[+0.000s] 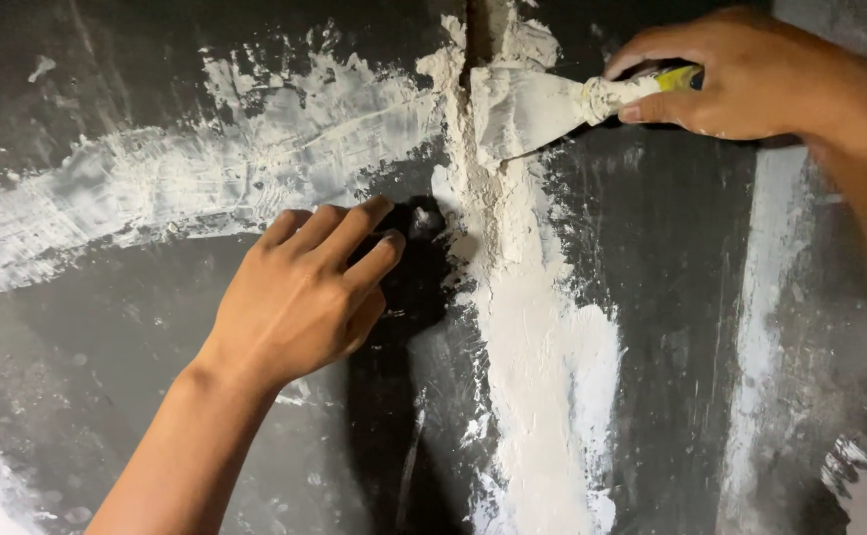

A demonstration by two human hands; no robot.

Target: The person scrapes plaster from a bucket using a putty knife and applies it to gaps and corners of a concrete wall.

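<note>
**Filling a wall seam with a putty knife**

A putty knife (528,109) lies flat against a dark grey wall (671,297), near the top centre of the view. Its broad metal blade is coated in white filler and points left, its edge meeting a vertical seam (475,40) in the wall. The handle, yellow where it shows through the smears, runs off to the right.

The right hand (741,79) comes in from the upper right and holds that handle, fingers (651,109) closed tightly round it, thumb on top.

Below the blade, a thick band of white filler (523,327) runs down the wall along the line of the seam, rough and lumpy, widening toward the bottom. A second, thinner smear (186,183) sweeps leftward from the seam, scraped nearly flat.

The left hand (300,297) rises from the lower left and rests on the wall just left of the vertical band. Its fingers (354,223) are together and slightly curled, holding nothing; the tips press beside a dark patch of shadow.

By the look of it, the step in hand is pressing and spreading filler at the top of the seam. The next stroke would call for a firm, steady pull of the blade down the band, kept at a shallow angle to level the ridges.

A paler stripe (770,297) runs down the wall at right.
</note>
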